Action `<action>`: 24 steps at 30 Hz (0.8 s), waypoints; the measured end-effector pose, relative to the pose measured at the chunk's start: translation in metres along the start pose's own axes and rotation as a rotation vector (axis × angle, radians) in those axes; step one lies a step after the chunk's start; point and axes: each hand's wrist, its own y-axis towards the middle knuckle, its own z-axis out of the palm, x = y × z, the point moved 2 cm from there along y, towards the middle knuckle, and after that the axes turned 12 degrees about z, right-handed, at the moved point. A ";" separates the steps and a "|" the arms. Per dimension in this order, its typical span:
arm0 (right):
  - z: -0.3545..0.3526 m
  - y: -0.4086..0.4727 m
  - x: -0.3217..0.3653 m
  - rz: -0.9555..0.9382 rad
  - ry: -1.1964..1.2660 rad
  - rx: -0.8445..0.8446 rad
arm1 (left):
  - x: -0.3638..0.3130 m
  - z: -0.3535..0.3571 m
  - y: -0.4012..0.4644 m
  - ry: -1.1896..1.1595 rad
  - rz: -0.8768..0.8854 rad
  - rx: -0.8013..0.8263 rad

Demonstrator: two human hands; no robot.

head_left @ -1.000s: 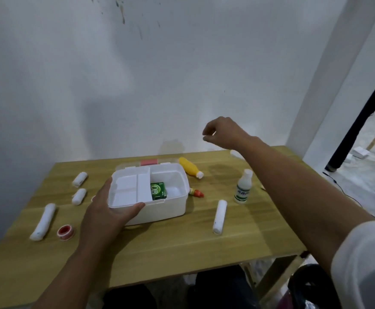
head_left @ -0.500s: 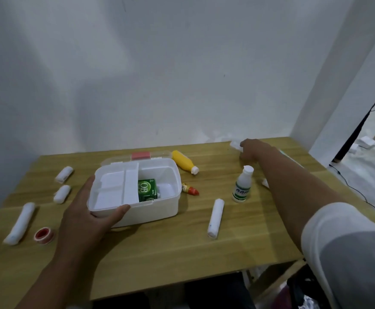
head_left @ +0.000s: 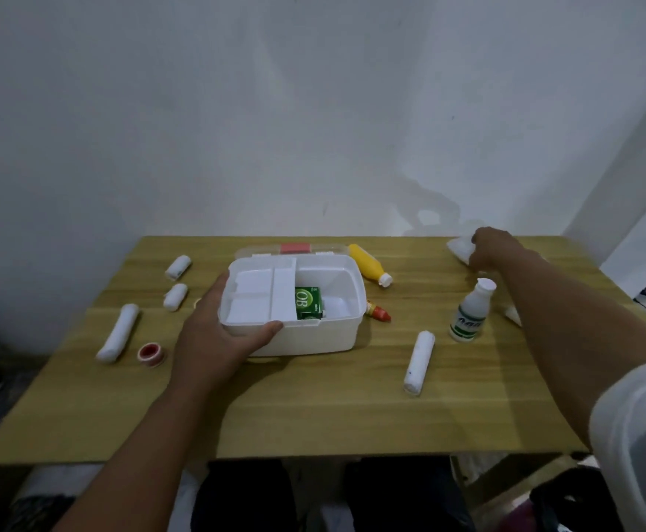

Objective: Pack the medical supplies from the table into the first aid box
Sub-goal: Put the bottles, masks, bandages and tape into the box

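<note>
Wooden table (head_left: pixel 313 408), pale plank grain, pushed against a plain white wall (head_left: pixel 313 109); dark floor shows below the near edge.

Our left hand (head_left: pixel 214 335) grasps the near-left corner of the first aid box (head_left: pixel 313 339), thumb over the rim, fingers along its left side. At 3 o'clock of the box, near the front, lies a long bandage roll (head_left: pixel 419 362); beyond it stands a white bottle with a green label (head_left: pixel 471 312). At 9 o'clock: a long roll (head_left: pixel 118 332), a red tape ring (head_left: pixel 151 353), two short rolls (head_left: pixel 175 296) (head_left: pixel 178 267).

Since half a second ago the right hand (head_left: pixel 494 251) has closed over a white packet (head_left: pixel 461 250) at the far right, 2 o'clock of the box; how firm the hold is, we cannot tell. The left hand keeps its hold.

The box: white, open, at table centre, divided tray on the left, green carton (head_left: pixel 308 308) in the right well, clear lid with a red latch behind. A small red-capped tube (head_left: pixel 378 311) touches its right wall; a yellow bottle (head_left: pixel 369 264) lies at 1 o'clock.
</note>
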 end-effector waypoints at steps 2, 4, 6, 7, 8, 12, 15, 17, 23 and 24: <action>-0.009 0.006 0.002 0.006 0.039 -0.006 | 0.000 0.000 0.000 0.005 0.004 0.000; -0.027 0.002 0.008 0.012 0.077 -0.006 | 0.000 0.000 0.000 0.011 0.005 0.004; -0.052 -0.009 0.018 -0.019 0.144 -0.034 | 0.001 0.000 0.001 0.018 0.000 0.008; -0.066 -0.016 0.025 -0.044 0.194 -0.043 | 0.002 -0.001 0.001 0.025 -0.001 0.005; -0.078 -0.025 0.032 -0.080 0.243 -0.045 | 0.001 -0.001 0.001 0.031 0.000 0.002; -0.111 -0.074 0.069 -0.320 0.367 0.073 | 0.001 -0.001 0.002 0.016 0.011 0.000; -0.114 -0.116 0.098 -0.508 0.268 0.159 | 0.003 -0.001 0.002 0.013 0.000 -0.005; -0.112 -0.143 0.115 -0.593 0.152 0.216 | 0.003 -0.001 0.001 0.018 0.000 -0.010; -0.089 -0.185 0.145 -0.696 -0.181 0.205 | 0.001 -0.001 0.002 0.020 0.005 -0.003; -0.084 -0.187 0.147 -0.699 -0.215 0.186 | 0.001 -0.001 0.002 0.021 0.007 -0.002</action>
